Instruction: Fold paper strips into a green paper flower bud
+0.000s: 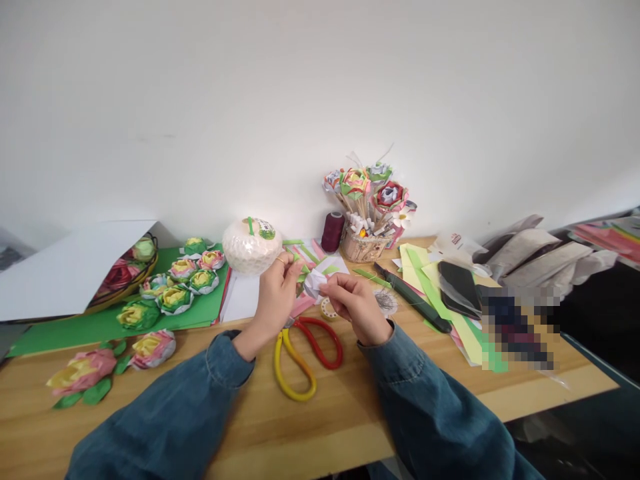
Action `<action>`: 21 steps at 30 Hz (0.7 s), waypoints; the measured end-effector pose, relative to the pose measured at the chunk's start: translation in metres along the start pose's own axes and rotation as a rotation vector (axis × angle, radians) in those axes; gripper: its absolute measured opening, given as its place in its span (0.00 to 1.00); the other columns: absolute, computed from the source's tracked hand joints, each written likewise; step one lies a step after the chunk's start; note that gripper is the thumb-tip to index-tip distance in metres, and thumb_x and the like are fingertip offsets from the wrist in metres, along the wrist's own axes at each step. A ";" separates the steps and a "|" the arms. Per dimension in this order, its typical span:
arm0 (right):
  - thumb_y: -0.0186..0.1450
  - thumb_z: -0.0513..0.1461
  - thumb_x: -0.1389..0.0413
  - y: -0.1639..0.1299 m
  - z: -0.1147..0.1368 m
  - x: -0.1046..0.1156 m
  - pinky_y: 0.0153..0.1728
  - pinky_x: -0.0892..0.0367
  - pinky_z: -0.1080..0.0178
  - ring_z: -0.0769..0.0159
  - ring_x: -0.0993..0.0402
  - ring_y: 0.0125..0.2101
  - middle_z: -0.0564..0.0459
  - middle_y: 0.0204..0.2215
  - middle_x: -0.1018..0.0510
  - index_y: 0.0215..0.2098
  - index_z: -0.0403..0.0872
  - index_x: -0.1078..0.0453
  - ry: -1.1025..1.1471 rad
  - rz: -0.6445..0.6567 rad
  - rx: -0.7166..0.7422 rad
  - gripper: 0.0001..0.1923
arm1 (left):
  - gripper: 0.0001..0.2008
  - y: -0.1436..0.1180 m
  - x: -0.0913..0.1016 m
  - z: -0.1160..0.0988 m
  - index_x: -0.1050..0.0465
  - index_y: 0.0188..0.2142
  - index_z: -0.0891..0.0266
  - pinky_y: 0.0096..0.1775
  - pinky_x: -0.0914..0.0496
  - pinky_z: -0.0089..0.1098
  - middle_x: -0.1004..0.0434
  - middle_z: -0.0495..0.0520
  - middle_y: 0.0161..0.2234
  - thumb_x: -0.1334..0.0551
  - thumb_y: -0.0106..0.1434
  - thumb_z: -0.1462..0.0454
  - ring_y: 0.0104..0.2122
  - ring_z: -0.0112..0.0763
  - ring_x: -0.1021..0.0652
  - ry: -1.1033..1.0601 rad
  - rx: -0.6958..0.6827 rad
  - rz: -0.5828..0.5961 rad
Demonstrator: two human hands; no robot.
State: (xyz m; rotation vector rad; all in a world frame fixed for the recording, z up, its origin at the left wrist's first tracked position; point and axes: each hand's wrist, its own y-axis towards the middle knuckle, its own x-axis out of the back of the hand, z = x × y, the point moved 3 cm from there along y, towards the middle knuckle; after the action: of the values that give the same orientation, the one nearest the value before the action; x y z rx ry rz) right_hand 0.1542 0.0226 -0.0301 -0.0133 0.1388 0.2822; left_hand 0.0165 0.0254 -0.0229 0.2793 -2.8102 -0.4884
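Between my two hands, above the middle of the table, is a small folded paper flower (313, 283) in white and green. My left hand (281, 287) pinches its green side between thumb and fingers. On the white side, the thumb and fingertips of my right hand (353, 301) are closed on a folded petal. Just below the hands lie scissors (295, 363) with one yellow and one red handle loop, their blades mostly hidden. Green, pink and white paper strips (306, 250) are spread behind the hands.
Finished paper flowers (175, 299) lie on green sheets at the left. A wrapped white bundle (251, 245), a maroon thread spool (333, 233) and a basket of stemmed flowers (365, 245) stand along the wall. To the right are a utility knife (419, 303) and a dark phone (459, 288).
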 end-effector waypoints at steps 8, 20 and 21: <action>0.57 0.40 0.46 -0.004 0.019 0.018 0.33 0.36 0.65 0.68 0.33 0.32 0.54 0.29 0.30 0.33 0.46 0.33 -0.342 -0.345 0.505 0.06 | 0.11 0.011 -0.002 0.015 0.39 0.24 0.63 0.21 0.41 0.23 0.41 0.44 0.21 0.41 0.55 0.58 0.20 0.21 0.38 -0.538 0.257 0.027; 0.55 0.38 0.41 0.000 0.012 0.011 0.31 0.30 0.65 0.73 0.32 0.30 0.50 0.44 0.37 0.37 0.49 0.32 -0.520 -0.211 0.640 0.11 | 0.18 0.000 -0.009 -0.002 0.33 0.42 0.56 0.29 0.30 0.25 0.32 0.50 0.42 0.38 0.50 0.67 0.35 0.27 0.29 -0.752 0.243 0.253; 0.55 0.37 0.41 0.000 0.012 0.013 0.31 0.30 0.65 0.73 0.32 0.29 0.50 0.43 0.36 0.37 0.49 0.32 -0.513 -0.229 0.646 0.12 | 0.18 0.000 -0.009 -0.001 0.31 0.41 0.57 0.31 0.30 0.26 0.31 0.50 0.44 0.37 0.49 0.69 0.37 0.28 0.29 -0.741 0.220 0.297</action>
State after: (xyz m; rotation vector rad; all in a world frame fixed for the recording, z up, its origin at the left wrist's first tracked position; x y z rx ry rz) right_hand 0.1679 0.0265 -0.0195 0.6763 -0.2858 -0.0033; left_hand 0.0257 0.0267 -0.0239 -0.3562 -3.5382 -0.2388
